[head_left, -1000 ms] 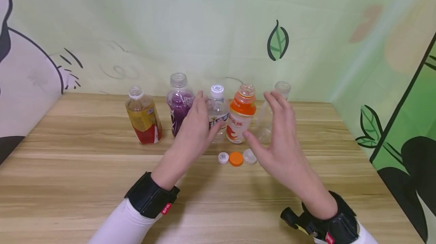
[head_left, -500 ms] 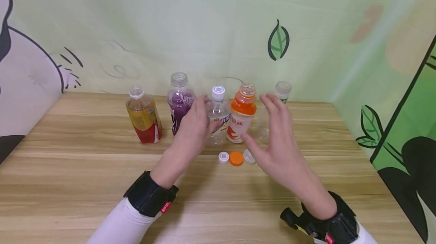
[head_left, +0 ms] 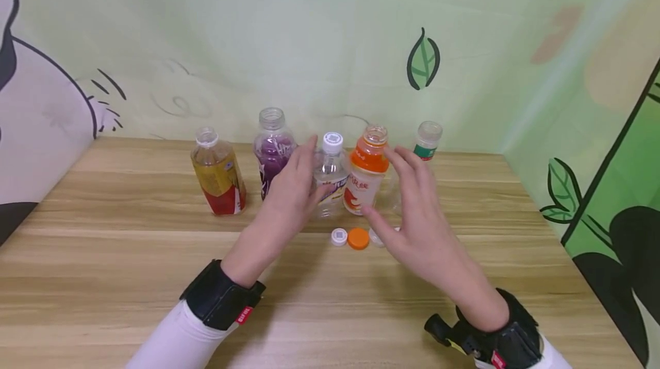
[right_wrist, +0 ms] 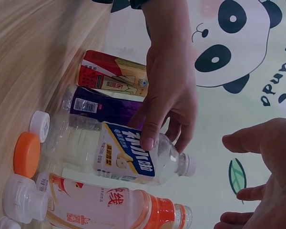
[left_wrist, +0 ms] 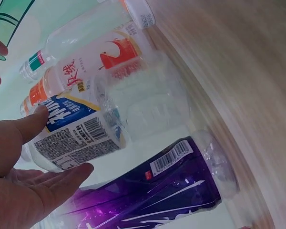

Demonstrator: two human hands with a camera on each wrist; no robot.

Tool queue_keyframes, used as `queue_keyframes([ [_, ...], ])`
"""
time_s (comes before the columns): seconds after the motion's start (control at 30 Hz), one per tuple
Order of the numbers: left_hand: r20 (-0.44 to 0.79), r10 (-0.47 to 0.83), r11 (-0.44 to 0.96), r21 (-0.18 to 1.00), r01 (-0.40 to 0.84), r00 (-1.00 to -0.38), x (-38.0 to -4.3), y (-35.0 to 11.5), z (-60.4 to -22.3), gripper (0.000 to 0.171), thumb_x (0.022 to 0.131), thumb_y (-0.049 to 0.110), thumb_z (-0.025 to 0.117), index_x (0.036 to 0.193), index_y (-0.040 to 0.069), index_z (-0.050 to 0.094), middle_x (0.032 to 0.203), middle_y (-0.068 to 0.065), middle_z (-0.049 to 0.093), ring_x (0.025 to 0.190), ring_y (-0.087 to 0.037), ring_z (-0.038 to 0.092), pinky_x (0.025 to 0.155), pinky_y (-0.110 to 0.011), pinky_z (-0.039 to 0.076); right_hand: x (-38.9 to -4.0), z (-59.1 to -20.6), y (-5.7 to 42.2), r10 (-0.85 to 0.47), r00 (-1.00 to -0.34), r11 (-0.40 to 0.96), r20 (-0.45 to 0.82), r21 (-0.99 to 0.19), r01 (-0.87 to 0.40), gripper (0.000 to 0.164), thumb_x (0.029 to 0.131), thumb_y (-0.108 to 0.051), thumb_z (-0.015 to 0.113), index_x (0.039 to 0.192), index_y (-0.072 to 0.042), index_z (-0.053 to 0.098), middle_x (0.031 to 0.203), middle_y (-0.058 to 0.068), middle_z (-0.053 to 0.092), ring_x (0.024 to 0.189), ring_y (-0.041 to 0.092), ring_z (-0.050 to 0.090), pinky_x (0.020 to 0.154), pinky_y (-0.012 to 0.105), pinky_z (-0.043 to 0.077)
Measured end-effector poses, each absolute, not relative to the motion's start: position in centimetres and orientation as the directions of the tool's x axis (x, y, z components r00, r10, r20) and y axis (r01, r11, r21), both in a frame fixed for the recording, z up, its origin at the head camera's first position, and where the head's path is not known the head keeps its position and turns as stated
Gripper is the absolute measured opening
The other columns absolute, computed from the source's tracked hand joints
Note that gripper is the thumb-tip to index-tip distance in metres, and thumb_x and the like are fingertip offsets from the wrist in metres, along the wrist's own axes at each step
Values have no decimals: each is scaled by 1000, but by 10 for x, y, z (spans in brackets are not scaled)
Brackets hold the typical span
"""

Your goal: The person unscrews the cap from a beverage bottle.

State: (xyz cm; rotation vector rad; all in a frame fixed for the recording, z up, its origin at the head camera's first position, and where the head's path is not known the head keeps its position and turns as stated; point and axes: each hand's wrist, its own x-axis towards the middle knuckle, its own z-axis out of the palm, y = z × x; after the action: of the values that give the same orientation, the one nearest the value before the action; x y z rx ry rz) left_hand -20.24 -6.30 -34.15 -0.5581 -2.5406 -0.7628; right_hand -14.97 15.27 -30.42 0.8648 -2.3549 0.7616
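Note:
My left hand (head_left: 294, 188) grips a clear plastic bottle (right_wrist: 128, 152) with a white cap and a blue, white and yellow label. The thumb presses on the label, while the fingers lie behind the bottle. In the head view my right hand (head_left: 420, 223) hovers, thumb and fingers spread, in front of an uncapped orange-and-white bottle (head_left: 361, 185); it holds nothing. Left of the gripped bottle stands an uncapped purple-labelled bottle (head_left: 272, 154). Behind the right hand is a clear bottle with a green label (head_left: 425, 152), partly hidden.
An uncapped red-and-gold bottle (head_left: 219, 183) stands farther left. Loose caps lie in a row before the bottles: a white cap (head_left: 338, 237), an orange cap (head_left: 358, 238) and a translucent cap (head_left: 376, 237), part-covered by the right hand. A printed cloth backdrop (head_left: 309, 42) rises behind the table.
The white-capped bottle has shifted slightly right and toward me with the left hand. My right hand has moved a little left, uncovering more of the green-labelled bottle.

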Motion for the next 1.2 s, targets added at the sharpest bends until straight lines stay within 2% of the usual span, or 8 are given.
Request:
queue_keyframes([
  [0.2,526,271,753,406,518,-806,-199,-66,-336,81,85,20,79,147,-4,33,128,-17,49,115,-31,56,97,-37,44,-150,-306,151,-418,-659,630,626,-323,-706,82,85,-17,75,149,3,28,149,16,26,136,32,27,109,40,26],
  [0.43,523,283,727,430,535,-804,-190,-70,-331,76,84,21,80,144,-2,40,134,-15,45,119,-29,52,100,-36,41,-152,-309,149,-432,-655,614,620,-330,-717,81,85,-15,75,150,-1,28,150,13,26,136,33,28,110,39,23],
  [0.7,566,314,684,421,595,-762,-177,-74,-329,74,81,18,83,141,-2,44,131,-13,46,115,-28,53,100,-36,41,-152,-311,148,-455,-654,613,605,-319,-722,80,86,-15,74,150,-1,28,151,11,26,136,28,29,110,37,24],
  [0.87,575,342,659,418,626,-744,-170,-77,-331,72,80,16,84,139,-1,47,131,-14,46,114,-29,54,99,-37,41,-151,-314,147,-453,-659,585,601,-357,-728,75,86,-12,74,147,0,33,148,11,32,135,26,34,110,35,26],
  [0.97,583,350,640,422,641,-733,-165,-79,-330,71,79,15,85,138,0,48,132,-13,46,114,-28,53,98,-37,42,-151,-316,144,-459,-657,554,598,-385,-738,70,87,-12,74,146,-1,36,143,8,40,129,22,41,104,33,35],
  [1.07,582,349,626,439,644,-735,-162,-81,-329,70,79,14,85,138,1,48,133,-12,45,115,-27,53,98,-37,41,-151,-317,142,-467,-660,535,588,-407,-740,69,88,-12,74,146,-5,38,138,3,44,121,16,46,92,29,43],
  [1.2,560,350,617,465,635,-751,-159,-85,-330,70,79,14,85,138,2,49,133,-10,45,116,-26,52,98,-37,41,-150,-318,137,-478,-669,497,568,-453,-740,67,89,-12,73,146,-7,38,134,-1,47,114,15,50,82,23,48],
])
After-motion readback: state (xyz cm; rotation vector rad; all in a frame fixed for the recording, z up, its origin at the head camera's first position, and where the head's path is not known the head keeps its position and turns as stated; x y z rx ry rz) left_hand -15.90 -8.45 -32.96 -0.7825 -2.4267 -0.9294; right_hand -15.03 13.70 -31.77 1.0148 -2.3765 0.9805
